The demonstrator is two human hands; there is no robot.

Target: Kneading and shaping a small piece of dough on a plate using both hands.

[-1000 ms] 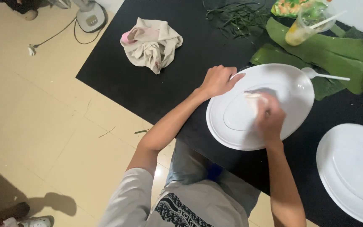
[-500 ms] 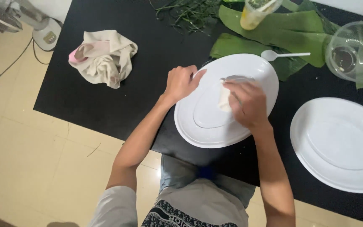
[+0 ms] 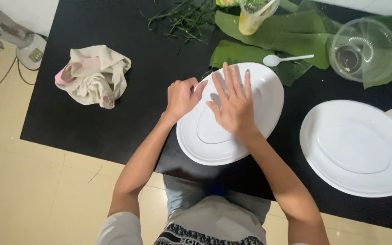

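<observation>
While the right hand (image 3: pixel 233 103) lies flat and open, fingers spread, on the middle of the near white plate (image 3: pixel 268 86), the left hand (image 3: pixel 182 96) curls loosely at the plate's left rim, its fingertips touching the edge without closing round anything I can make out. The plate sits at the near side of the black table (image 3: pixel 114 127), in front of the person. A second white plate (image 3: pixel 357 147) lies to the right, apart from the first. Beyond the first plate, green leaves (image 3: pixel 268 41) spread over the far part of the table, with a white plastic spoon (image 3: pixel 286 59) resting on them just past the plate's far rim. A clear cup (image 3: pixel 364 50) stands far right on the leaves, and another cup (image 3: pixel 252 16) with a yellowish drink stands at the far edge. Thin green stalks (image 3: pixel 182 18) lie scattered left of it. A crumpled cloth (image 3: pixel 94 75) sits well to the left.
</observation>
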